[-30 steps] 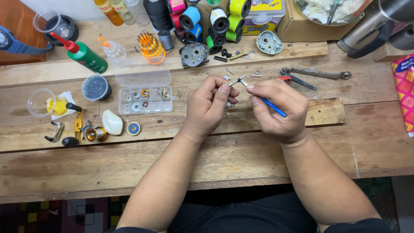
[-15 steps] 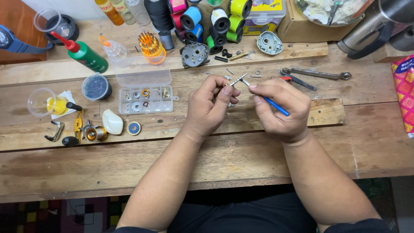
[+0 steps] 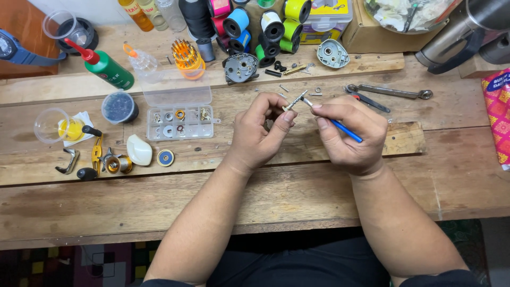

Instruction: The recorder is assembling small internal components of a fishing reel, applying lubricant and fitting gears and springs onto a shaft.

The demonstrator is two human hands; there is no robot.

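Wooden bench (image 3: 319,212) ran under both hands, cluttered behind them.

Left hand (image 3: 257,135) was closed in a pinch: thumb and fingertips clamped on a small threaded metal shaft (image 3: 295,101) that stuck up and to the right from the fingertips, clear of the bench.

Right hand (image 3: 348,133) was closed pen-style round a thin blue-handled tool (image 3: 345,130); its metal tip met the shaft's upper end, just above the left fingertips. Tip type too small to tell.

Left of the left hand: clear compartment box (image 3: 180,121) with washers and small rings, lid open. Further left: green oil bottle (image 3: 106,66) with red nozzle. Beyond the hands: dark reel frame (image 3: 241,68) and grey side plate (image 3: 333,54). Right of the right hand: wrench (image 3: 393,93).

Handling call on the shaft: light, rigid, tiny, probably oily, so slippery. Threads give some bite. Best held low on the plain end between thumb and two fingertips, leaving the working end exposed. Likely easy to drop and lose among the loose parts.
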